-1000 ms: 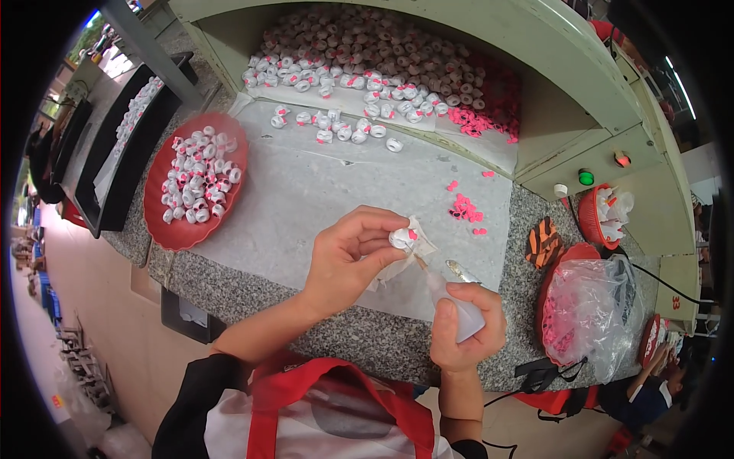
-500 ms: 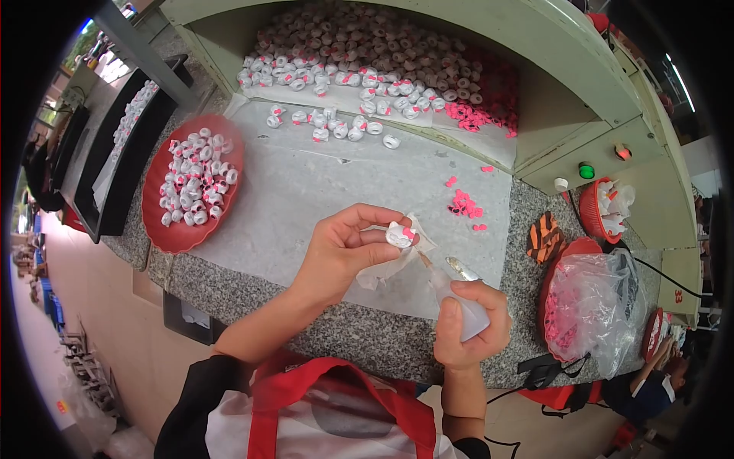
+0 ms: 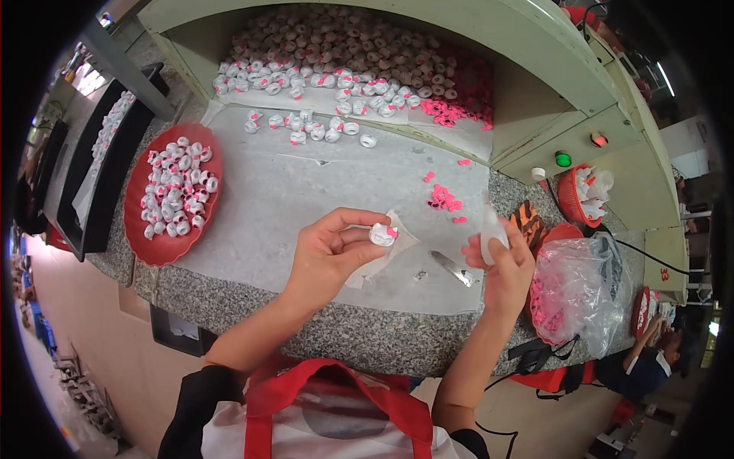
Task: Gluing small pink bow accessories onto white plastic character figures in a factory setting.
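Observation:
Between the thumb and fingers of my left hand [image 3: 325, 249] is a small white cat-head piece [image 3: 381, 236] with a pink bow. A crumpled white cloth [image 3: 403, 239] shows just beyond and below those fingertips. My right hand [image 3: 511, 268] is wrapped round a translucent white squeeze bottle [image 3: 493, 239], its tip pointing away from me over the right edge of the white sheet [image 3: 306, 199]. A flat metal blade [image 3: 453, 269] lies on the sheet between my hands. Farther off, several loose pink bows [image 3: 443, 199] are scattered.
At the left, a red dish [image 3: 138, 237] holds many white pieces, with black trays [image 3: 92, 222] beyond. A green shelf [image 3: 550, 130] stands at the back, full of pieces. At the right are a striped cloth [image 3: 527, 223], an orange basket [image 3: 569, 203] and a plastic bag [image 3: 585, 283].
My right hand has carried the squeeze bottle away from the white piece, to the right and farther from me. The left hand still holds the piece. The whole view has shifted slightly.

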The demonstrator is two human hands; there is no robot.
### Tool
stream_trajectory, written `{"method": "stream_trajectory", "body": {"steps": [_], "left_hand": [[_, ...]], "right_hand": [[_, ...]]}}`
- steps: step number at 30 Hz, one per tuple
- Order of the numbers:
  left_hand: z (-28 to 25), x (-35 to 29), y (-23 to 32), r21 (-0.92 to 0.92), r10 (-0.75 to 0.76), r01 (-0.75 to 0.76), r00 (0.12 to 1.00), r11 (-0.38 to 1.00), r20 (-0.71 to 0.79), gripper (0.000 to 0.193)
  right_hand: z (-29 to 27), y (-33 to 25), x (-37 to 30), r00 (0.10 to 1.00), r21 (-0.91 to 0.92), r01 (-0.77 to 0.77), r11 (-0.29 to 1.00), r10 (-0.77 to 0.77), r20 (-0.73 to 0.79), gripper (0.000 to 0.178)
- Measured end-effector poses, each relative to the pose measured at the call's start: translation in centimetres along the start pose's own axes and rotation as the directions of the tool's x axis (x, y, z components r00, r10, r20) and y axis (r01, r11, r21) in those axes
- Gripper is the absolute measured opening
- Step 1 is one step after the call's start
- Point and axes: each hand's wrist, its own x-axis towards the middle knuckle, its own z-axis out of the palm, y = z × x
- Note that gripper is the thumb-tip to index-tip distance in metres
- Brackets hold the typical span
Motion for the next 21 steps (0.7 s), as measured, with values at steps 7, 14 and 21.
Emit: {"method": "stream_trajectory", "body": {"steps": [7,14,21], "left_hand": [[0.1,-0.2,-0.9,0.045,-0.035,0.034,0.999,0.998,0.034,0.031],[0.4,0.5,-1.5,0.089,-0.039,0.040,0.999,0.995,-0.018,0.029],[0.4,0.5,-1.5,0.063,0.010,-0.007,0.999,0.998,-0.040,0.029]], "right_hand": [[0.5,4.9,3.7,0.965,-0.871,0.035,0.490,-0.243,-0.098,0.016],[0.5,3.9,2.2,0.934,-0.857,0.139,0.496,-0.353,-0.053,0.020],[-0.1,3.6,4.0,0.949,-0.904,-0.022,0.428,-0.277,-0.154,0.029]]}}
